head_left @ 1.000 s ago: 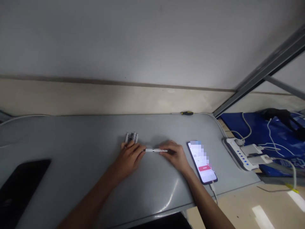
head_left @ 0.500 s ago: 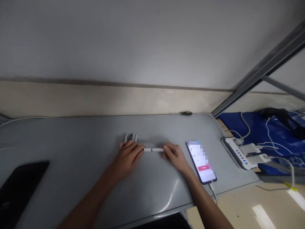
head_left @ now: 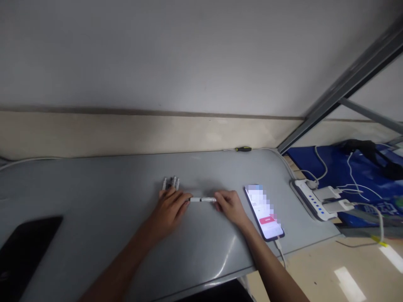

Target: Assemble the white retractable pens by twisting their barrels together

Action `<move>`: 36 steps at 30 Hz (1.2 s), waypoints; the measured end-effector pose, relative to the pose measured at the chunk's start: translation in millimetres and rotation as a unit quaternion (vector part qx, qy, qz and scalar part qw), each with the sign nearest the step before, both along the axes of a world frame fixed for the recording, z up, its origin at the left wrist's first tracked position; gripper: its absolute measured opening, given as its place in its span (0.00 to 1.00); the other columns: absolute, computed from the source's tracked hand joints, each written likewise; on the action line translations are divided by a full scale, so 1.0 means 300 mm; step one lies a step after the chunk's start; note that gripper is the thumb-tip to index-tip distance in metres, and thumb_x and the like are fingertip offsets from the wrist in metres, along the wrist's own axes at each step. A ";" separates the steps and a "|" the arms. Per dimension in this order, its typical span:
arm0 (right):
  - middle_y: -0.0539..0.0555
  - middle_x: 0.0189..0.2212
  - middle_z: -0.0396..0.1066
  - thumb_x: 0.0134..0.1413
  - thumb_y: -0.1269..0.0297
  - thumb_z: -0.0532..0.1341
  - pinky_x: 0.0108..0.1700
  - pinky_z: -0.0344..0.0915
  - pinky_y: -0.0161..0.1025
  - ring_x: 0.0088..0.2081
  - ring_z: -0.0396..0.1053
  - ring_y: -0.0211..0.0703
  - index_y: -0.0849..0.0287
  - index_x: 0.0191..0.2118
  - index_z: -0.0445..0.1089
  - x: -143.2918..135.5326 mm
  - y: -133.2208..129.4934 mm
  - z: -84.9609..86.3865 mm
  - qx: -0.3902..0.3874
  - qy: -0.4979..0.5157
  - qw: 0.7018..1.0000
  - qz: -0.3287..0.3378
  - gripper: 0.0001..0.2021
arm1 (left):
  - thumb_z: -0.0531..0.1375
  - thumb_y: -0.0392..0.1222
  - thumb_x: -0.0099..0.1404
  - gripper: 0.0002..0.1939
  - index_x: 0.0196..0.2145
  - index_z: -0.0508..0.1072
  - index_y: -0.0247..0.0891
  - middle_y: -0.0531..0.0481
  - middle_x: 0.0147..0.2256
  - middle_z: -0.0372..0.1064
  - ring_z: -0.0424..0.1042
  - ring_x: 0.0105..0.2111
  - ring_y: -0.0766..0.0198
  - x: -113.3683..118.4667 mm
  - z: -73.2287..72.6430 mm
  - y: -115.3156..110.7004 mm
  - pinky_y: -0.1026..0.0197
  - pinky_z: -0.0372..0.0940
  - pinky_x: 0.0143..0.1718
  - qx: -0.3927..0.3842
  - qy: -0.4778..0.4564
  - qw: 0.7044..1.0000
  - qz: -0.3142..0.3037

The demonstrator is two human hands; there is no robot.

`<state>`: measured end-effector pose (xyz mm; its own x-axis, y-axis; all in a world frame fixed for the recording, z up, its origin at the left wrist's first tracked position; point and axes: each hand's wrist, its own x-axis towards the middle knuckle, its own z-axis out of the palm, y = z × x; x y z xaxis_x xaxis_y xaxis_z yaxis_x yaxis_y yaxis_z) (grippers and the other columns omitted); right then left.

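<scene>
A slim white pen (head_left: 201,199) with a dark band near its middle lies crosswise between my two hands, just above or on the grey table (head_left: 103,197). My left hand (head_left: 170,206) is closed on the pen's left end. At its right end, the fingertips of my right hand (head_left: 229,204) pinch it. Beyond my left knuckles, several white pens (head_left: 175,181) stick out side by side; their lower parts are hidden behind that hand.
A lit phone (head_left: 264,213) with a cable lies right of my right hand. Further right is a white power strip (head_left: 315,201) with plugs. A screwdriver (head_left: 243,149) rests along the back edge by the wall. A dark flat object (head_left: 28,247) is at the left.
Both hands keep their hold on the pen, which stays nearly in place. The whole view has shifted slightly.
</scene>
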<state>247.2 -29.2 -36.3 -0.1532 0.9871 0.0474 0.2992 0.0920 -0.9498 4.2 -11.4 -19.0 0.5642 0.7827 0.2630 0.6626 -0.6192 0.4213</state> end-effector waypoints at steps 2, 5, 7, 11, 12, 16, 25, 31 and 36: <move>0.48 0.21 0.65 0.60 0.50 0.58 0.26 0.57 0.34 0.23 0.61 0.37 0.58 0.39 0.73 0.001 0.000 0.002 0.006 0.031 0.999 -0.004 0.16 | 0.48 0.43 0.74 0.14 0.44 0.72 0.42 0.51 0.37 0.73 0.67 0.41 0.58 0.000 -0.003 0.001 0.54 0.55 0.47 0.005 -0.002 1.000 0.002; 0.48 0.26 0.69 0.53 0.52 0.66 0.29 0.59 0.34 0.27 0.64 0.38 0.57 0.45 0.71 -0.002 0.002 0.008 0.011 0.034 0.999 -0.003 0.18 | 0.48 0.43 0.73 0.13 0.43 0.72 0.42 0.51 0.37 0.73 0.67 0.41 0.58 -0.004 -0.013 0.002 0.54 0.55 0.47 0.012 -0.002 1.000 0.010; 0.48 0.20 0.64 0.59 0.51 0.60 0.26 0.56 0.34 0.23 0.60 0.36 0.59 0.31 0.71 -0.005 0.004 0.010 -0.002 0.000 1.000 -0.005 0.16 | 0.49 0.42 0.73 0.13 0.44 0.72 0.42 0.51 0.37 0.73 0.67 0.42 0.58 -0.004 -0.019 0.002 0.54 0.55 0.47 0.016 -0.003 1.000 0.011; 0.47 0.20 0.63 0.61 0.50 0.58 0.27 0.56 0.34 0.23 0.61 0.37 0.59 0.34 0.71 -0.009 0.006 0.011 -0.007 0.028 0.999 -0.031 0.16 | 0.48 0.42 0.73 0.13 0.44 0.72 0.42 0.51 0.36 0.73 0.68 0.41 0.58 -0.001 -0.021 0.002 0.54 0.56 0.47 0.022 -0.005 1.000 0.012; 0.47 0.22 0.65 0.58 0.50 0.61 0.28 0.57 0.34 0.25 0.62 0.38 0.58 0.39 0.71 -0.008 0.006 0.010 -0.001 0.037 0.999 -0.033 0.15 | 0.48 0.42 0.73 0.13 0.44 0.72 0.42 0.50 0.36 0.73 0.68 0.41 0.57 -0.001 -0.019 0.002 0.54 0.56 0.46 0.022 -0.005 1.000 0.017; 0.48 0.20 0.63 0.61 0.50 0.58 0.27 0.55 0.34 0.23 0.60 0.36 0.59 0.26 0.69 -0.001 0.006 0.006 0.004 -0.006 1.000 -0.008 0.19 | 0.48 0.43 0.73 0.14 0.44 0.73 0.42 0.50 0.36 0.73 0.68 0.41 0.57 -0.005 -0.007 0.004 0.54 0.57 0.46 0.017 -0.004 1.000 0.023; 0.47 0.17 0.57 0.64 0.50 0.53 0.26 0.52 0.35 0.21 0.56 0.35 0.59 0.21 0.64 -0.006 0.003 0.006 -0.001 -0.031 1.000 0.005 0.24 | 0.49 0.42 0.73 0.12 0.43 0.72 0.42 0.51 0.37 0.73 0.67 0.42 0.58 0.002 -0.009 -0.004 0.54 0.56 0.48 0.008 -0.010 1.000 0.002; 0.49 0.27 0.68 0.54 0.52 0.65 0.29 0.58 0.34 0.27 0.64 0.39 0.57 0.41 0.72 -0.008 0.002 0.010 0.043 -0.024 0.999 0.004 0.15 | 0.48 0.42 0.73 0.13 0.43 0.72 0.42 0.50 0.37 0.73 0.66 0.41 0.57 -0.006 -0.003 -0.002 0.54 0.56 0.46 0.002 -0.001 1.000 0.006; 0.49 0.20 0.64 0.66 0.56 0.52 0.29 0.54 0.35 0.24 0.60 0.37 0.59 0.25 0.69 -0.012 0.002 0.008 0.068 -0.099 0.992 0.033 0.20 | 0.48 0.42 0.74 0.13 0.42 0.72 0.41 0.50 0.36 0.72 0.66 0.40 0.57 -0.014 0.003 0.003 0.53 0.54 0.45 0.016 0.002 1.000 -0.001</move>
<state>243.5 -28.5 -34.0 -0.2370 0.9611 0.1417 0.4684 0.2409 -0.8500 0.0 -10.3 -18.1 0.5660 0.7733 0.2860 0.6632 -0.6331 0.3992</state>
